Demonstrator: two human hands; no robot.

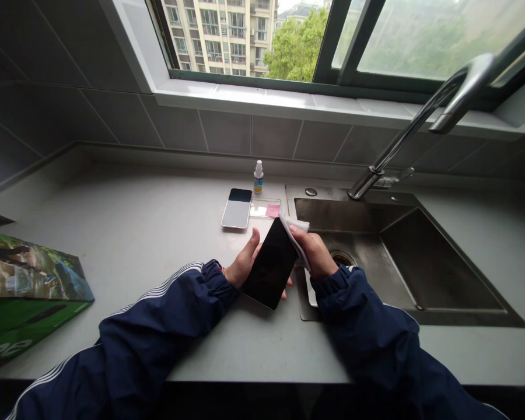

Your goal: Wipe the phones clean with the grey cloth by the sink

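My left hand (pixel 244 263) holds a black phone (pixel 270 265) from below, its dark screen facing up and tilted over the counter's edge beside the sink. My right hand (pixel 315 253) grips a white cloth (pixel 295 230) and presses it against the phone's upper right edge. Both arms wear dark blue sleeves with white stripes.
A second phone (pixel 237 207) lies flat on the grey counter (pixel 149 233), with a clear film bearing a pink tab (pixel 272 210) and a small spray bottle (pixel 258 177) beside it. A steel sink (pixel 420 262) and tap (pixel 420 116) are on the right. A green box (pixel 21 291) sits at left.
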